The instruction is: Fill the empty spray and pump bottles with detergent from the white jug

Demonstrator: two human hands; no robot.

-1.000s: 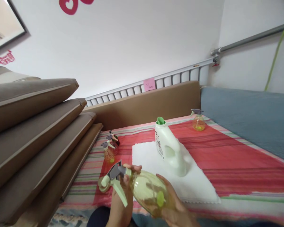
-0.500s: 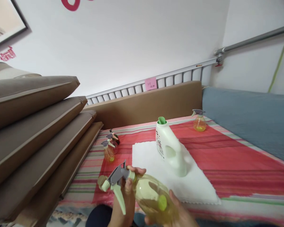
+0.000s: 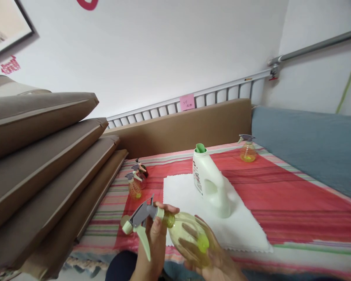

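Near the front edge, a yellow-tinted clear spray bottle (image 3: 185, 230) lies tilted between my two hands. My left hand (image 3: 155, 234) is closed round the collar of its grey and pale-green trigger head (image 3: 144, 214). The bottle's neck now shows between that collar and the body, and I cannot tell whether the two still touch. My right hand (image 3: 216, 257) wraps the bottle's base from behind and below, its fingers visible through the clear wall. Beyond them stands a pale green jug (image 3: 212, 183) with a green spout on a white cloth (image 3: 178, 187).
Several more spray bottles stand at left, including an orange one (image 3: 134, 189). Another spray bottle (image 3: 248, 151) stands at the back right. A stack of brown cushions (image 3: 46, 136) rises at left. A small round disc (image 3: 124, 221) lies by the trigger head. A blue bolster (image 3: 307, 144) borders the right.
My left hand and the trigger head have shifted slightly left and up, exposing the bottle's neck. My right hand has spread further round the bottle's body.
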